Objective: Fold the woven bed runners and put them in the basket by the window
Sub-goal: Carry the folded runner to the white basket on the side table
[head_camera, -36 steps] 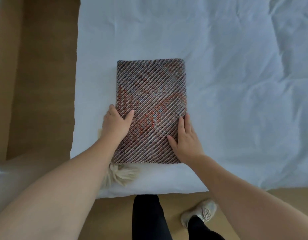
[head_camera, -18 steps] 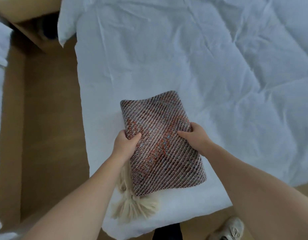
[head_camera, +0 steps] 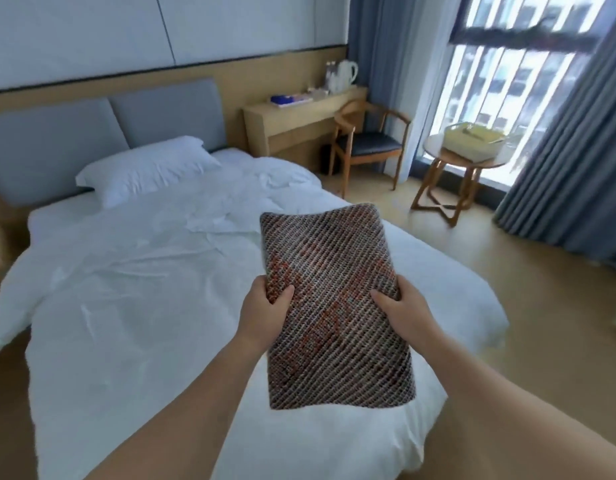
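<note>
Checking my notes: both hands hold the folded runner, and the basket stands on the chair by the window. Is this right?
Not quite: in the head view the basket stands on the round table, not the chair. The left hand and right hand do hold the folded runner.

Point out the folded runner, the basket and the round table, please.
folded runner (head_camera: 334,306): head view, middle of its woven top face.
basket (head_camera: 467,147): head view, its pale front wall.
round table (head_camera: 436,153): head view, bare left part of its top.

Bare floor (head_camera: 507,289) lay open between the bed (head_camera: 143,306) and the table (head_camera: 434,151) bearing the basket (head_camera: 469,148), with a chair (head_camera: 368,145) and a curtain (head_camera: 569,150) flanking that table.
</note>
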`<action>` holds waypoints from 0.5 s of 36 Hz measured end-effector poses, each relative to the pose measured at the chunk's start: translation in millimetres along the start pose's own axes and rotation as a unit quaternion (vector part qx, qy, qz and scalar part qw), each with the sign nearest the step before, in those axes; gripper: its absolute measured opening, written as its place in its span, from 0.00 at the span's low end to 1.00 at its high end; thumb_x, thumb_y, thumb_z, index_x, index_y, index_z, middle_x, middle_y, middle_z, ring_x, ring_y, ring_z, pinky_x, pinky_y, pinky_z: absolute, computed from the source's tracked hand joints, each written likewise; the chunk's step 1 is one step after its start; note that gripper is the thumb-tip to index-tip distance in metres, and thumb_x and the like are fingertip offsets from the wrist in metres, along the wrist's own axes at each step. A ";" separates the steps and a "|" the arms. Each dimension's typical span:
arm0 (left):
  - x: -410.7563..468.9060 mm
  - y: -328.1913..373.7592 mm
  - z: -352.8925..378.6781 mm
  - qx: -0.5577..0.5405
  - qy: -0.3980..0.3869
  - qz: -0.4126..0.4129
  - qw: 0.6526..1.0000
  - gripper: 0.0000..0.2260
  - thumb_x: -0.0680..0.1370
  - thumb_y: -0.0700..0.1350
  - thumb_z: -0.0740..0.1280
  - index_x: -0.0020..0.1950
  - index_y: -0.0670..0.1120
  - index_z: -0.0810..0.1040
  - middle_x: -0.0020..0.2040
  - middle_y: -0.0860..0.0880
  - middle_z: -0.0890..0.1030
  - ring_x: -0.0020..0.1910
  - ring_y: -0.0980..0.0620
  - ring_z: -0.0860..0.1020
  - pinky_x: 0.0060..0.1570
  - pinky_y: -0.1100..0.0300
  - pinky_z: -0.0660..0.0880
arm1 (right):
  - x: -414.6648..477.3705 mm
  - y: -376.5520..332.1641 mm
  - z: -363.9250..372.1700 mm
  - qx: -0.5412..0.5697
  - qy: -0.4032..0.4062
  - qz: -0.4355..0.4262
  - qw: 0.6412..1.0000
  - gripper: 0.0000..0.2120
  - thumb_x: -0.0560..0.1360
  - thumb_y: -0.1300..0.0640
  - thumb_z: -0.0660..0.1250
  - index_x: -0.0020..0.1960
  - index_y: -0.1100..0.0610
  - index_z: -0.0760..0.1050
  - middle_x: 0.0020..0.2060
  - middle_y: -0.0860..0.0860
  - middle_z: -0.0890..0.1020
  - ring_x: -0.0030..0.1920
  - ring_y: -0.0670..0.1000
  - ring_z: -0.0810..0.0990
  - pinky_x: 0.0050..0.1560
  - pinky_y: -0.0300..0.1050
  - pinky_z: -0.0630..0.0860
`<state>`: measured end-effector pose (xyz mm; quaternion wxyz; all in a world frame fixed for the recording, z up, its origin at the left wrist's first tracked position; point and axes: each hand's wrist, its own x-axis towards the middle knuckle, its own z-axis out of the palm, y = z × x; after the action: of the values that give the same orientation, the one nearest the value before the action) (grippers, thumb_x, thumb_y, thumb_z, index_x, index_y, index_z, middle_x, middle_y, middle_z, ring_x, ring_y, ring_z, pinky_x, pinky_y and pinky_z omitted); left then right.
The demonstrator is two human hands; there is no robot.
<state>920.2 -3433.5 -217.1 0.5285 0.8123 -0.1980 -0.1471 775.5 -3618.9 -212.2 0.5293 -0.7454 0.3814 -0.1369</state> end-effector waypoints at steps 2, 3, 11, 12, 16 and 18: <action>1.3 44.5 24.0 -0.012 -0.019 0.039 0.999 0.09 0.78 0.48 0.66 0.56 0.50 0.70 0.46 0.59 0.75 0.45 0.57 0.76 0.45 0.64 0.71 | -5.9 -10.4 -47.8 0.013 0.044 -0.026 0.999 0.15 0.77 0.55 0.68 0.62 0.54 0.73 0.52 0.48 0.81 0.53 0.50 0.80 0.56 0.47 0.76; 1.1 60.7 33.2 -0.014 -0.024 0.053 0.998 0.09 0.78 0.48 0.67 0.56 0.50 0.70 0.46 0.58 0.76 0.46 0.55 0.76 0.46 0.62 0.72 | -8.3 -13.9 -65.8 0.014 0.060 -0.038 0.997 0.15 0.77 0.55 0.68 0.62 0.54 0.73 0.52 0.48 0.81 0.52 0.50 0.80 0.55 0.46 0.75; -27.6 197.1 163.0 -0.023 -0.113 0.181 0.977 0.13 0.78 0.47 0.67 0.60 0.46 0.73 0.51 0.52 0.78 0.50 0.53 0.76 0.51 0.60 0.70 | -55.3 -0.8 -251.0 0.011 0.216 -0.097 0.972 0.17 0.77 0.53 0.68 0.65 0.53 0.72 0.52 0.46 0.80 0.52 0.46 0.79 0.54 0.41 0.76; -33.5 208.9 179.6 -0.023 -0.126 0.191 0.973 0.14 0.78 0.47 0.67 0.61 0.46 0.73 0.51 0.52 0.78 0.49 0.54 0.76 0.51 0.60 0.70 | -62.4 5.1 -269.6 0.008 0.235 -0.100 0.967 0.15 0.78 0.53 0.67 0.63 0.52 0.72 0.49 0.43 0.80 0.49 0.42 0.79 0.48 0.36 0.75; -55.2 243.2 242.7 -0.038 -0.176 0.210 0.961 0.12 0.78 0.47 0.67 0.60 0.48 0.72 0.51 0.54 0.78 0.48 0.58 0.76 0.48 0.62 0.70 | -84.4 34.1 -333.9 -0.002 0.280 -0.098 0.955 0.16 0.78 0.53 0.66 0.65 0.51 0.72 0.46 0.35 0.76 0.45 0.34 0.74 0.46 0.34 0.70; -63.2 252.6 272.1 -0.049 -0.199 0.213 0.955 0.14 0.77 0.48 0.67 0.62 0.46 0.74 0.53 0.53 0.80 0.51 0.56 0.78 0.50 0.61 0.73 | -93.9 49.9 -359.8 -0.010 0.292 -0.084 0.953 0.18 0.78 0.52 0.66 0.67 0.51 0.70 0.47 0.35 0.75 0.47 0.36 0.75 0.51 0.39 0.70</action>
<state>700.8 -3712.8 -91.9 0.5370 0.6787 -0.4597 -0.1992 472.6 -3805.7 -93.4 0.3736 -0.7076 0.4568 -0.3886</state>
